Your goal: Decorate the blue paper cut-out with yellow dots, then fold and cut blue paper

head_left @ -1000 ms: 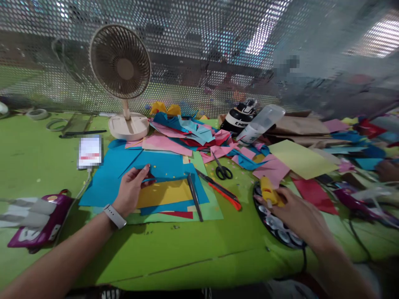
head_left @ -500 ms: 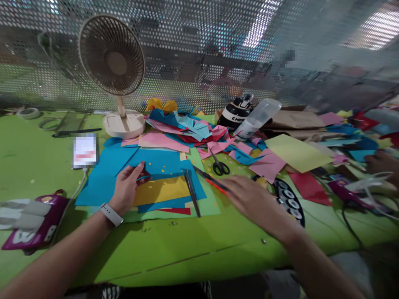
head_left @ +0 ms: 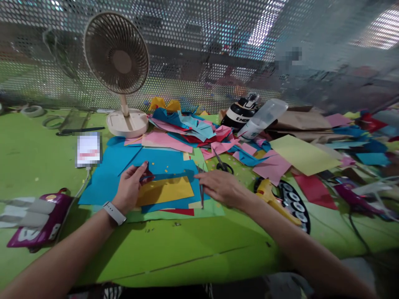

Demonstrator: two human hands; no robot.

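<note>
Near edge of the green worktop bare, both forearms reaching in over it. Left hand, watch on the wrist, curled partly closed — thumb and fingertips pinching a thin blue paper strip at its left end, heel of the hand resting on the paper stack. Right hand lying flat and spread, fingers extended leftward, nothing clasped in it; fingertips touching the upper end of the dark tweezers, which lie just past the right edge of the yellow sheet.

Yellow sheet directly between the two hands, lying on a larger blue sheet with light green and red edges showing beneath. Judged very light, limp, easy to crease or tear — best pinned flat with a palm, or lifted by a corner or free edge rather than from the middle. Strip likely floppy, so a pinch close to its end seems right. Tweezers stiff and slim, probably slippery on paper; mid-shaft looks the natural place to take them.

Just right of the right wrist, a yellow glue gun beside a round black tray. Beyond the right hand, black scissors, then a heap of pink, blue and red offcuts. Farther off, beyond the left hand, a beige desk fan and a phone.
</note>
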